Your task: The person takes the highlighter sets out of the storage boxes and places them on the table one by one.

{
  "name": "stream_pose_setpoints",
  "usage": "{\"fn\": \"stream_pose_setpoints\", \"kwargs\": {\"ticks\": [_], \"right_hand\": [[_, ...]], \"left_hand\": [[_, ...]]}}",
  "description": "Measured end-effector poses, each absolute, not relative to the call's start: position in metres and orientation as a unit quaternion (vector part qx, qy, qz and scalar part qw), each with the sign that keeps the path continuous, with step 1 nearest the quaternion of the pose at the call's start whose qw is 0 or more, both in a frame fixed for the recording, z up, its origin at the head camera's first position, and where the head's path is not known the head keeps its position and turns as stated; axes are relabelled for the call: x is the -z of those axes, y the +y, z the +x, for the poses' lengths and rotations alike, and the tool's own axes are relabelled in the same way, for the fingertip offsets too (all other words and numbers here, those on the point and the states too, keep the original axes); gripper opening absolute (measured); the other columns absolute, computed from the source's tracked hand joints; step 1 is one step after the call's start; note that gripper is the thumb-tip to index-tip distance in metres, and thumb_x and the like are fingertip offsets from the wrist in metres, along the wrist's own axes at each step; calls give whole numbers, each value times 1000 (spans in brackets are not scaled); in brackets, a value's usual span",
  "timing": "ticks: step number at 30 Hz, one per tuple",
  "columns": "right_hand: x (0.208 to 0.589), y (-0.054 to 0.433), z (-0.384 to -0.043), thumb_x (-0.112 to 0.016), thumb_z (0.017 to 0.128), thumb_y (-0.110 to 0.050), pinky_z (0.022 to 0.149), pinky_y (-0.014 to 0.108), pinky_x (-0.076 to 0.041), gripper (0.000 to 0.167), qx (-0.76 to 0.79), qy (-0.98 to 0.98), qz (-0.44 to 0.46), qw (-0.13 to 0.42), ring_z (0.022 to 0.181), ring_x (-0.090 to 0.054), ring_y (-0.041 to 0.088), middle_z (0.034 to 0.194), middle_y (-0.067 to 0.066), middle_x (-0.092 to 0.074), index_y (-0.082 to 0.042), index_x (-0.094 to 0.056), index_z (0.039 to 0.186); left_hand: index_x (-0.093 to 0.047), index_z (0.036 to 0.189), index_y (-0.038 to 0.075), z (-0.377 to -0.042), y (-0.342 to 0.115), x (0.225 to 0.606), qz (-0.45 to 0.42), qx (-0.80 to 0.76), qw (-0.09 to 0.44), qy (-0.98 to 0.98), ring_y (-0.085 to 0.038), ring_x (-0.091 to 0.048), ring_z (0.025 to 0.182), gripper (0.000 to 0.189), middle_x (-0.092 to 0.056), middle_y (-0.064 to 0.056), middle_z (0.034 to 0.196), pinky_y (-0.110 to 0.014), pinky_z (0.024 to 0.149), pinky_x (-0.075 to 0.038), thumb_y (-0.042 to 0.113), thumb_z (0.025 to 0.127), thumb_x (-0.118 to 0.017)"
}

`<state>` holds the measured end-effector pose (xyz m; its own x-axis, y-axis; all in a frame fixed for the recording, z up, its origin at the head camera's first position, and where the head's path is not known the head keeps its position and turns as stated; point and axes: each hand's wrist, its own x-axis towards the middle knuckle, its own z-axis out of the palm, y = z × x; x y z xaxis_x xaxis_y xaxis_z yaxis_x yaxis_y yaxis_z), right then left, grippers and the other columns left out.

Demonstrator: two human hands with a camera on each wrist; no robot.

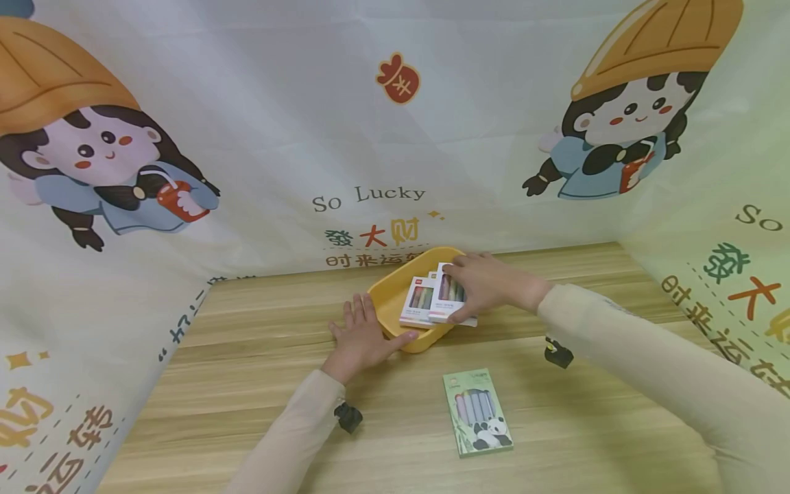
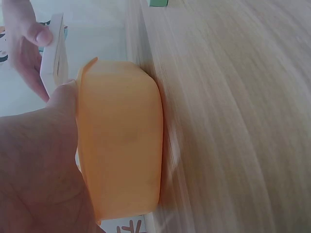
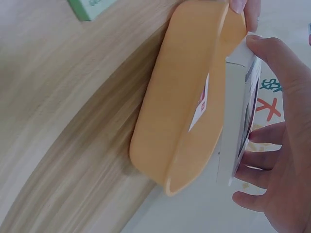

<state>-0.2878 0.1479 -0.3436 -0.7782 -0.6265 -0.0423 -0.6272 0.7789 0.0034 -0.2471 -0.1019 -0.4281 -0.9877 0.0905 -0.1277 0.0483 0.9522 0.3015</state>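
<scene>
My right hand (image 1: 487,281) grips a white windowed box of coloured pens (image 1: 441,302), tilted over a yellow plastic basket (image 1: 384,302). In the right wrist view the thumb is at one end of the box and the fingers lie along its side. A similar white box (image 1: 415,309) leans inside the basket, and part of another shows behind it. At the basket's left end rests my left hand (image 1: 361,339), fingers straight and spread along the outside, thumb across the near rim. The left wrist view shows that thumb at the rim of the basket (image 2: 121,136).
On the wooden table (image 1: 247,398), nearer me, lies a green box of pens with a panda picture (image 1: 478,413). White printed cloth (image 1: 278,123) hangs behind the table and along both sides. The basket stands close to the back cloth.
</scene>
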Motion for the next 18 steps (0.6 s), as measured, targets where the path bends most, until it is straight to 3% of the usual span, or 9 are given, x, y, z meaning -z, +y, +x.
{"fn": "stream_pose_setpoints", "kwargs": {"ticks": [18], "right_hand": [[349, 169, -276, -74, 72, -64, 116, 61, -31, 101, 5, 945, -328, -1, 138, -45, 42, 148, 23, -49, -2, -45, 147]], "left_hand": [[9, 157, -1, -252, -103, 434, 30, -149, 83, 985, -43, 10, 153, 135, 15, -21, 165, -76, 114, -2, 92, 74, -43]]}}
